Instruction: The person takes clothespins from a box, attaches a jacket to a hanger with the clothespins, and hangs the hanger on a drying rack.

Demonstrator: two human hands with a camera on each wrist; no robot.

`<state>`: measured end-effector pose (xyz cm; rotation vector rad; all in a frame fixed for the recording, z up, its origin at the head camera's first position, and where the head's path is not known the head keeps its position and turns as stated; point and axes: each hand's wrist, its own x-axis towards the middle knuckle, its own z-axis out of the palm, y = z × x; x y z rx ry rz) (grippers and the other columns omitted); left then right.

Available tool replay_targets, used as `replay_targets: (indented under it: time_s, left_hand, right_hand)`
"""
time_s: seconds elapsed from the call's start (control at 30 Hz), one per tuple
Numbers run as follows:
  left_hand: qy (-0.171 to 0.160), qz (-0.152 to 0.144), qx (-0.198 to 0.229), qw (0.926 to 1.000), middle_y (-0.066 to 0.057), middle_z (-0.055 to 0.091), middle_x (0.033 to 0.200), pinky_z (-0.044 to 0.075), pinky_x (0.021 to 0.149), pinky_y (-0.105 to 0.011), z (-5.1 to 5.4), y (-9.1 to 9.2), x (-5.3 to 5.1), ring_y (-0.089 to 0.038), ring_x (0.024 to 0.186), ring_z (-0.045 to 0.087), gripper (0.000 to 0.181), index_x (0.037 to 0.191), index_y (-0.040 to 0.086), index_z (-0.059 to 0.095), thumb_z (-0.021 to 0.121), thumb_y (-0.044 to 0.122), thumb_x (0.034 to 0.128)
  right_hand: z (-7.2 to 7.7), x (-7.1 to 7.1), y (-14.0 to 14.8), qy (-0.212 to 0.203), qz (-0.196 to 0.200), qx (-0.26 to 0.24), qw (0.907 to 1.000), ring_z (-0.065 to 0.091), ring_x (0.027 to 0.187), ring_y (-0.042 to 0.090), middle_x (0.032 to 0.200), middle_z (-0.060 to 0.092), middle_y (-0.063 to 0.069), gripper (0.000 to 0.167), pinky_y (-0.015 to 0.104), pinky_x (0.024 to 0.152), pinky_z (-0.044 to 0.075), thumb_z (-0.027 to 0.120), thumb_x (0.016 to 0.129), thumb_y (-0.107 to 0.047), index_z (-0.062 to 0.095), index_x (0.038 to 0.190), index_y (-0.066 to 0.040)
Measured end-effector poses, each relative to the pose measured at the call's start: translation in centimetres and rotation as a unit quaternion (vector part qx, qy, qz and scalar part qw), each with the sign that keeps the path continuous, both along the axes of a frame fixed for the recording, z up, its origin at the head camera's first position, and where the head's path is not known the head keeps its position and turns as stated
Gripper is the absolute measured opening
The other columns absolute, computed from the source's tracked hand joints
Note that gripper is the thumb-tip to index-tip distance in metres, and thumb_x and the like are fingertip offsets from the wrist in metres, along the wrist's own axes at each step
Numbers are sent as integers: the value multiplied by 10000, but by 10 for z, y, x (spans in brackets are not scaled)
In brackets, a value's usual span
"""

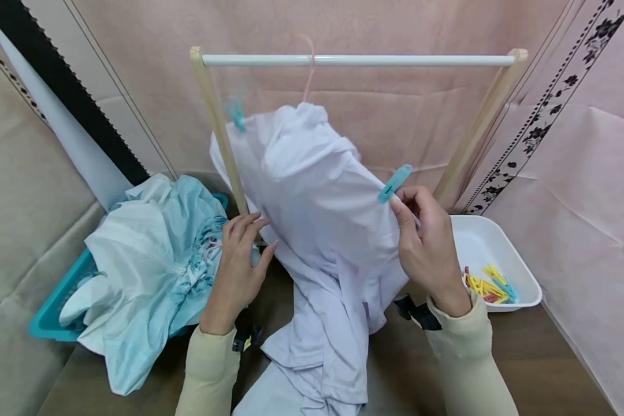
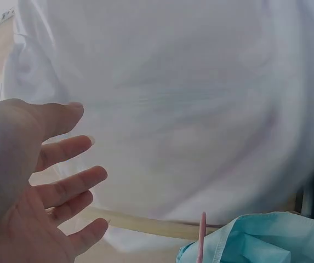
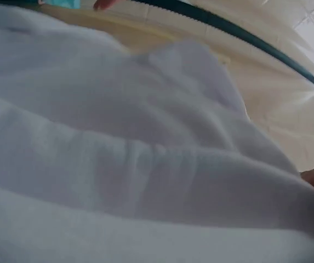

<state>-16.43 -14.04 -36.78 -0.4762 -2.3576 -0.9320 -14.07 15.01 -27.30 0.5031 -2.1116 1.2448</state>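
Below the right hand's [image 1: 430,248] fingers, the crumpled white fabric garment [image 1: 338,231] runs off the head view's bottom edge; above them, it covers the thin pink hanger [image 1: 309,82] below the hook. Beyond the left hand's [image 1: 237,268] fingers, one turquoise plastic clothespin [image 1: 236,114] is blurred.

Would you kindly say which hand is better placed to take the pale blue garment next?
Probably the left hand: it holds nothing and is beside the pale blue garment, while the right hand pinches the white garment near a teal clothespin.
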Motion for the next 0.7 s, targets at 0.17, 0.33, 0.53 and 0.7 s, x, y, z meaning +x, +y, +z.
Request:
replay_targets:
  time_s: [0.17, 0.33, 0.53, 0.7]
  left_hand:
    - [-26, 47, -72, 10000, -178, 508, 1484, 336, 1146, -548, 0, 0, -1, -362, 1412, 355, 416, 1360, 53, 601, 704, 179, 977]
    - [-275, 39, -309, 9991, -189, 491, 1484, 351, 1137, -561, 0, 1, 0, -375, 1410, 345, 456, 1385, 43, 573, 710, 189, 975]
    - [-2190, -605, -1675, 9593, -229, 417, 1551, 341, 1169, -584, -8, 22, 17, -418, 1450, 329, 750, 1520, 43, 433, 778, 325, 916]
    - [-3177, -1587, -2904, 8886, -227, 229, 1672, 177, 1260, -589, -25, 62, 31, -409, 1563, 193, 1093, 1593, 134, 340, 920, 414, 711]
  right_hand:
    - [-11, -16, 4, -121, 232, 221, 9994, 513, 807, 139, 908, 589, 125, 152, 197, 752, 409, 521, 1059, -77, 572, 1041, 66]
    - [-22, -38, 11, -189, 93, 31, 9998, 523, 797, 115, 900, 608, 100, 164, 198, 738, 412, 578, 1041, -112, 609, 1043, 48]
    - [-33, -58, 25, -421, -400, -265, 9980, 551, 851, 102, 945, 641, 98, 244, 233, 774, 412, 631, 1026, -223, 657, 1055, 18]
    - [-39, -68, 32, -28, -485, 188, 9986, 505, 993, 168, 1031, 633, 186, 278, 303, 874, 362, 560, 1057, -220, 643, 1114, 38]
